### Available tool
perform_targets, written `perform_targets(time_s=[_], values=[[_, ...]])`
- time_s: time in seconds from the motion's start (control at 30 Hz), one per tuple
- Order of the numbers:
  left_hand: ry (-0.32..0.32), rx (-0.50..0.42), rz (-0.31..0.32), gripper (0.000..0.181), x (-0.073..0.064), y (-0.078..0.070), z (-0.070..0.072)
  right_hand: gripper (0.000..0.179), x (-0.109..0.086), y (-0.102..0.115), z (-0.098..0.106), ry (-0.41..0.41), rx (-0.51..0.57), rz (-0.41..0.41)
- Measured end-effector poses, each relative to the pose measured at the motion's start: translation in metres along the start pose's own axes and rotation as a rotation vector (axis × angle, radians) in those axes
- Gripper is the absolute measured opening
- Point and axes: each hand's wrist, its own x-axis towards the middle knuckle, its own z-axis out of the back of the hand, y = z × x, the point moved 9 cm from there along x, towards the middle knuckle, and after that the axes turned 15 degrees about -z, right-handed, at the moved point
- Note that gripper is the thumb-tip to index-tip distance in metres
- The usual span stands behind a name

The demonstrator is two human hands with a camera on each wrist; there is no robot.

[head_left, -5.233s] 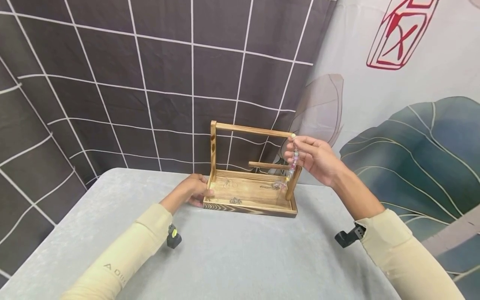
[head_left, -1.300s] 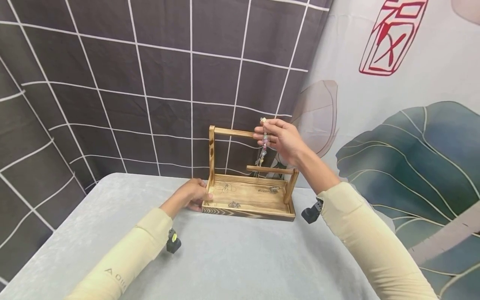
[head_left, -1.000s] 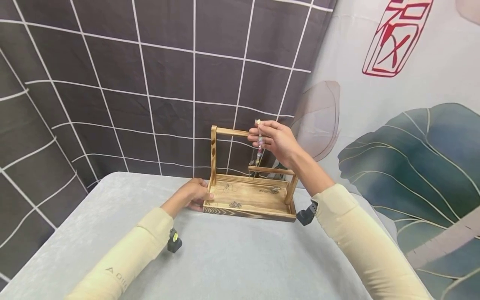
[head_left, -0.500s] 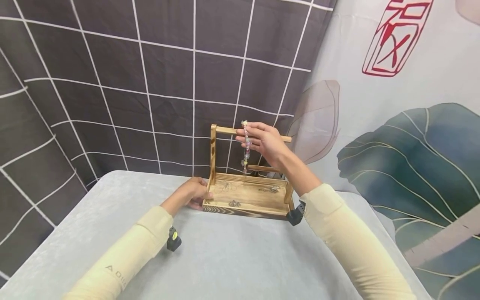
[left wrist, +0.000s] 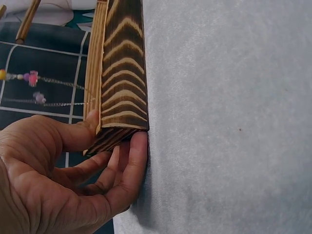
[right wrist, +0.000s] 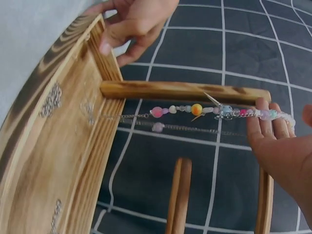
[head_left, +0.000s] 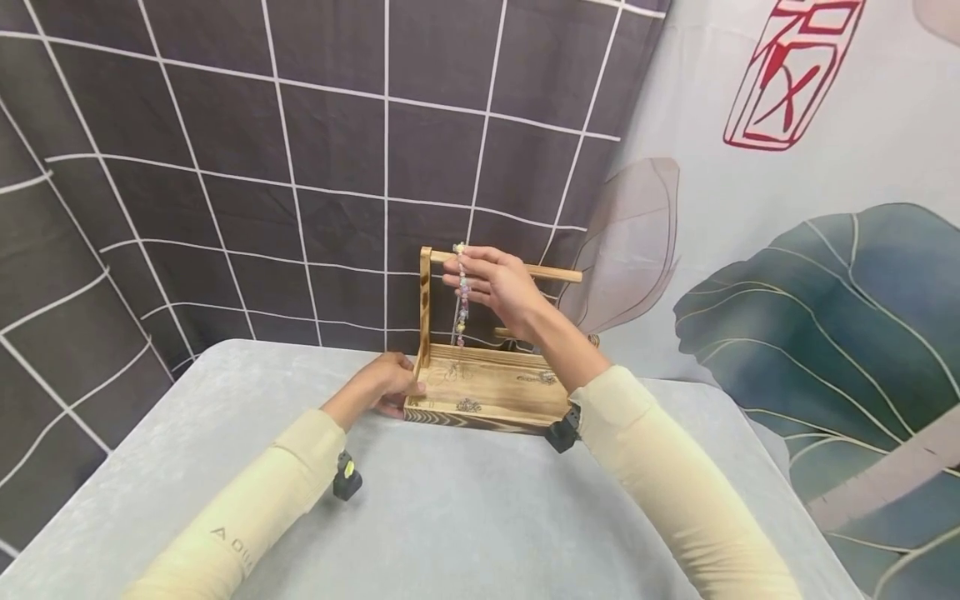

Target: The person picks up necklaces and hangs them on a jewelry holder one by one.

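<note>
A wooden jewelry stand [head_left: 487, 421] with a shallow tray, a left post [head_left: 425, 308] and a long top bar [head_left: 555, 273] stands on the table. My left hand [head_left: 386, 383] grips the tray's left end; in the left wrist view its thumb is over the rim and its fingers are against the outside. Up at the top bar, left of its middle, my right hand [head_left: 498, 287] holds a pastel beaded necklace [head_left: 462, 312] by its upper end. Beads and two chain strands hang toward the tray, as the right wrist view shows. The fingers cover where the necklace meets the bar.
Small silver chains [head_left: 468, 406] lie in several spots inside the tray. A shorter lower bar [right wrist: 179, 195] sticks out from the stand's right side, partly behind my right forearm. Grey cloth covers the table [head_left: 420, 517]; a dark gridded curtain [head_left: 330, 125] hangs behind.
My right hand has carried the necklace left along the top bar, from its free right end to near the left post. The left hand has stayed on the tray.
</note>
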Motion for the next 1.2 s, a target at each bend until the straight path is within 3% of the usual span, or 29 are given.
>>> perform_targets(time_s=[0.23,0.93,1.2], values=[[0.001,-0.012,-0.006,0.053,-0.003,0.000,0.000,0.045,0.004,-0.008,-0.014,0.033,-0.003,-0.013],[-0.011,-0.008,0.007,0.052,-0.001,0.002,0.001,0.045,0.006,-0.031,-0.008,0.012,0.023,-0.029],[-0.004,-0.001,0.029,0.059,0.002,0.005,0.001,0.046,0.004,-0.046,-0.004,0.007,0.017,-0.050]])
